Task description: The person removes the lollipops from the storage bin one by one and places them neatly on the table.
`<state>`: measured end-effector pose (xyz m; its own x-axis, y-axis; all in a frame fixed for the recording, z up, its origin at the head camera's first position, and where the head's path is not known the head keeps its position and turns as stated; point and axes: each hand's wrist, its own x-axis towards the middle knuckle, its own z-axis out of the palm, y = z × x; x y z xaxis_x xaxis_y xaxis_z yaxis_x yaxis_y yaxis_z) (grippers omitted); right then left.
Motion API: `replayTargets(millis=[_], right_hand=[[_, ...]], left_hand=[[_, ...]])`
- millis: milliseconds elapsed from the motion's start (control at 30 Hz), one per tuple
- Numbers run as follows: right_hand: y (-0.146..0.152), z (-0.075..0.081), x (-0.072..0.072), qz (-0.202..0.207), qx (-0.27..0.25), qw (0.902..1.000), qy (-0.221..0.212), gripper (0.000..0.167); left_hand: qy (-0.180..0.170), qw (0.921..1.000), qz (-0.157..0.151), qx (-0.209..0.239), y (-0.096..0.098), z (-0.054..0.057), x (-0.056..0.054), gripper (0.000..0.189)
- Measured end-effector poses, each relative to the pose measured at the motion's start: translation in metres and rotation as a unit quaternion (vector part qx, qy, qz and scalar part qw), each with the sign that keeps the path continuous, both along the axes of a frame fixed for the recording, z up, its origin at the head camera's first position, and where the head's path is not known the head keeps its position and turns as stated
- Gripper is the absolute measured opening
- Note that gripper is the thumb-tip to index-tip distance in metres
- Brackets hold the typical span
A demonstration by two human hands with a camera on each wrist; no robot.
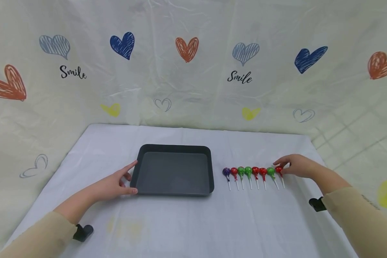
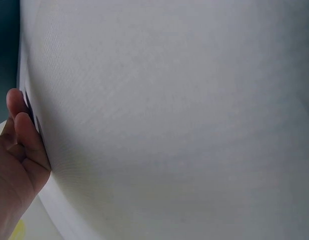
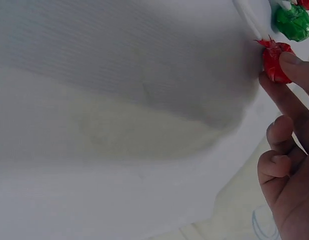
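Note:
A dark grey rectangular tray [image 1: 174,173] lies on the white-covered table. My left hand [image 1: 108,186] is at its left side, index finger and thumb spread apart and touching the rim; the left wrist view shows its other fingers [image 2: 28,137] bent. To the right of the tray, several wrapped lollipops stretch in a row, sticks toward me, from a purple one [image 1: 226,172] to a green one [image 1: 271,171]. At the right end my right hand [image 1: 298,166] pinches the wrapped head of a red lollipop [image 3: 275,62] between thumb and index finger. Its white stick lies close to the cloth.
White cloth [image 1: 180,225] covers the table. Behind it hangs a pale backdrop [image 1: 209,86] printed with hearts and the word "Smile". A small black device [image 1: 83,233] sits at the left cuff and another black device [image 1: 317,204] at the right.

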<state>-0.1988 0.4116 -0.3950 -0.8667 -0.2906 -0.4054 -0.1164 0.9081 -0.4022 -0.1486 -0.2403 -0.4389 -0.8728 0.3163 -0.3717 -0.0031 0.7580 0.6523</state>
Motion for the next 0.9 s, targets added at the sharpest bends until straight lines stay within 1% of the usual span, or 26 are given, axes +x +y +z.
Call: replayTargets(millis=[200,333,567,733,900], right_hand=[[-0.002,-0.004,0.002,-0.001,-0.006,1.0000,0.004,0.034],[-0.004,-0.002,0.003,0.002,-0.005,0.9999,0.011,0.036],[-0.002,0.007,0.008,-0.004,0.004,0.9990,0.044,0.044],[-0.004,0.010,0.007,-0.005,0.014,0.9984,0.054,0.044],[-0.013,0.009,0.010,-0.007,0.025,0.9969,0.074,0.042]], left_hand=[[0.000,1.0000,0.000,-0.003,0.001,0.001,0.002,0.111],[0.000,1.0000,0.003,-0.004,0.001,0.000,0.002,0.111],[0.003,1.0000,-0.001,-0.006,0.003,-0.003,-0.002,0.111],[0.001,1.0000,-0.001,-0.005,0.004,-0.005,-0.001,0.112],[-0.004,1.0000,0.000,-0.002,0.005,-0.006,0.000,0.111]])
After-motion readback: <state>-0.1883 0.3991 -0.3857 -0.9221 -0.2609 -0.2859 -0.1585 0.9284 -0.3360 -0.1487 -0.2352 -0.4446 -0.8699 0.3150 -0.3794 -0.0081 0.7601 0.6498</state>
